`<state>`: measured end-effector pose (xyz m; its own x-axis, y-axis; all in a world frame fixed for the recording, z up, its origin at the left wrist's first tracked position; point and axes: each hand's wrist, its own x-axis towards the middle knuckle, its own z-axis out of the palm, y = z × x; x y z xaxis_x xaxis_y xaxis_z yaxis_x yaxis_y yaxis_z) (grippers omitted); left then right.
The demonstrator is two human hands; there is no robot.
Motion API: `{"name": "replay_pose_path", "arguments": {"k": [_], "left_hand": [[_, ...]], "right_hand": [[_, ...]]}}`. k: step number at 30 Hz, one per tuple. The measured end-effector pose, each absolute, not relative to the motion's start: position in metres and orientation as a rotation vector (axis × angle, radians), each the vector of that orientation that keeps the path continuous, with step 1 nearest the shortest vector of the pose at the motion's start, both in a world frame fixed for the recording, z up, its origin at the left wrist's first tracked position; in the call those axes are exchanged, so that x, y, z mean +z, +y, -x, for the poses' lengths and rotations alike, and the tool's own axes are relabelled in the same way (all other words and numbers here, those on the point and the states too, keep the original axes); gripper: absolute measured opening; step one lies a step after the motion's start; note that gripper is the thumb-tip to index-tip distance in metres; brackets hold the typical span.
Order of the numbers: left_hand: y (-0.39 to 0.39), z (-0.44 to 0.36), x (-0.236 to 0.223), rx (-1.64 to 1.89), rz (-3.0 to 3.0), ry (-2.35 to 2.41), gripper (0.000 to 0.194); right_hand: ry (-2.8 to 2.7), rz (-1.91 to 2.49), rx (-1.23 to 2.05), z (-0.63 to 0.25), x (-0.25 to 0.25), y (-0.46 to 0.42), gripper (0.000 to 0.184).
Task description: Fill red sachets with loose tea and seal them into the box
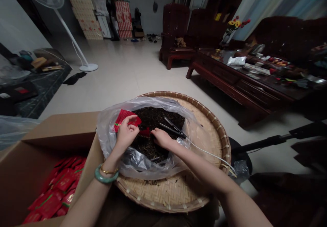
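Note:
My left hand [127,131], with a jade bangle and a gold bangle at the wrist, pinches a small red packet [145,132]. Behind it a stack of red packets [122,116] leans inside a clear plastic bag [108,128]. Dark dried leaves, like loose tea [153,112], fill the bag. My right hand [163,139] is closed just above the leaves, by the packet's right end; what its fingertips hold, if anything, is hidden. A black hair straightener [176,130] with parted arms and a white cord lies just beyond the right hand.
The bag sits on a round woven bamboo tray [166,193]. At left, a cardboard box [61,126] contains many red packets [60,182]. A white fan [88,66] stands farther off. Right are a cluttered wooden table [230,72] and a black stand [270,141].

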<state>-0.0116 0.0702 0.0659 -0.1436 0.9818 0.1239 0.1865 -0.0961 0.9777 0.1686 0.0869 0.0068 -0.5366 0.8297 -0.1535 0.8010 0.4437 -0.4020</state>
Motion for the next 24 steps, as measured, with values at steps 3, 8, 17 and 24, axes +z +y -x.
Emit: {"name": "replay_pose_path", "arguments": {"k": [3,8,17,24], "left_hand": [[0.07,0.013,0.065,1.3,-1.338,1.41,0.048],[0.071,0.013,0.06,1.3,-1.344,1.431,0.047],[0.071,0.007,0.051,1.332,-1.372,1.367,0.047],[0.069,0.002,0.051,1.313,-1.423,1.377,0.048]], "right_hand": [[-2.544,1.506,0.705,-0.168,0.005,0.089,0.021],[-2.346,1.515,0.814,-0.183,0.008,0.091,0.016],[-1.508,1.415,1.472,-0.206,0.018,0.089,0.017],[-1.338,1.246,1.546,-0.206,0.06,0.083,0.025]]}}
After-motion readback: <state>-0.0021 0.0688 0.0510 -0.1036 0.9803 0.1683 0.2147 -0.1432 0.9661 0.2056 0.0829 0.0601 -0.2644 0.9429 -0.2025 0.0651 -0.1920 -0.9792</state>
